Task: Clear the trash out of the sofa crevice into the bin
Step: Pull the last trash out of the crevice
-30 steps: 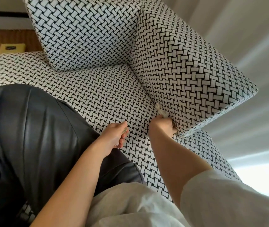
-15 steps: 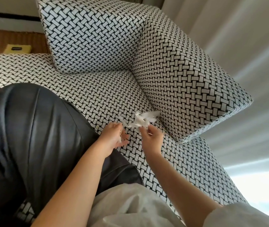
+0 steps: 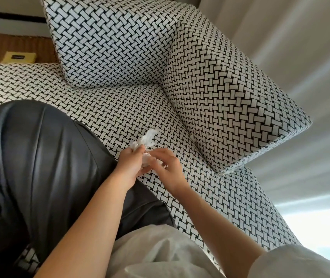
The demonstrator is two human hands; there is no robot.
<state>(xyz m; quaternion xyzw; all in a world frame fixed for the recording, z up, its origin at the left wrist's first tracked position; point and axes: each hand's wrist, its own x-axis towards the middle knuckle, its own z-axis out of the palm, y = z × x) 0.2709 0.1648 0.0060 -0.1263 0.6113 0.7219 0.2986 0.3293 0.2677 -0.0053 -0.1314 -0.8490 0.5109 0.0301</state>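
A crumpled white tissue (image 3: 147,140) sits between my two hands above the sofa seat (image 3: 120,109). My left hand (image 3: 129,164) grips its lower part, and the loose end sticks up past my fingers. From the right, my right hand (image 3: 169,167) meets it, with curled fingers pinching the tissue's near side. The crevice (image 3: 182,123) between the seat and the arm cushion (image 3: 230,109) lies just beyond my hands, and no trash shows in it. No bin is in view.
The back cushion (image 3: 108,41) stands at the top. My leg in black leather-like trousers (image 3: 31,161) fills the left. A yellow object (image 3: 18,56) lies on a wooden surface at far left. Pale curtains (image 3: 300,47) hang on the right.
My right hand pulled the tissue out of the crevice by the arm cushion and carried it left to my left hand, which now grips it too.
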